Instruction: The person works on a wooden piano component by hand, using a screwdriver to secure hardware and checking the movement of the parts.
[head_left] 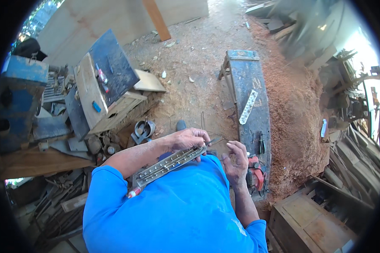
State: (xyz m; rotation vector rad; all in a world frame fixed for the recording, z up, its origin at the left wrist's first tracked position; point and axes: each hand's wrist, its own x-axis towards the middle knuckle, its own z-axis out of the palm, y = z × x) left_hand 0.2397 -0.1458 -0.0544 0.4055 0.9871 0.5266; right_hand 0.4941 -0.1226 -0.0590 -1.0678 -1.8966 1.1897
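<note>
My left hand (191, 139) grips a long metal strip with rows of holes or studs (164, 168), lying diagonally across my blue shirt. A thin dark piece (213, 141) sticks out beyond the strip's upper end by my fingertips. At the strip's lower end is a red and white handled object (134, 192). My right hand (236, 164) is raised just right of the strip, fingers curled but apart, with nothing visible in it. Beside it on the blue plank bench (253, 124) lie a perforated light strip (248, 107), pliers (261, 143) and a red power tool (256, 173).
At left are a wooden stand (95, 90) with small tools, blue machinery (21, 105) and scrap wood. A metal container (142, 131) sits on the littered floor. A sawdust heap (295, 118) lines the bench's right side, with stacked boards and a wooden cabinet (308, 219) beyond.
</note>
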